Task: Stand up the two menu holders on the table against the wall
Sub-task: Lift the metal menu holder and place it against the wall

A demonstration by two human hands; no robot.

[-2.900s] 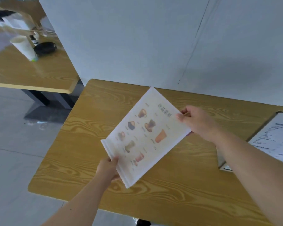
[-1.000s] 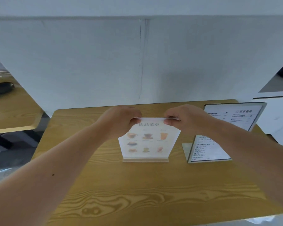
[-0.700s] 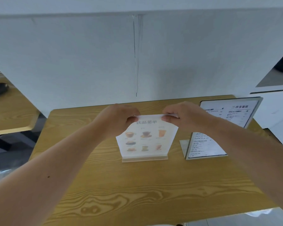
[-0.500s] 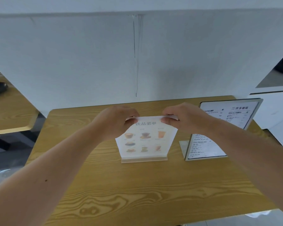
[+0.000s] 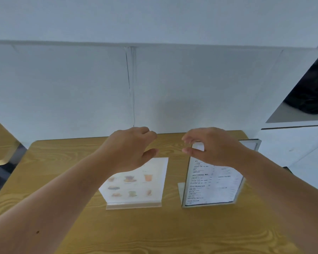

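Bare hands point(image 5: 130, 149) point(image 5: 211, 147) hover apart above upright menus point(image 5: 136, 182)

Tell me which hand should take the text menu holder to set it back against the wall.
The right hand. It is open over the top edge of the text menu holder, thumb and fingers on either side. The left hand hangs above the drinks menu holder, farther away.

Head view, downward over table point(image 5: 173, 226)
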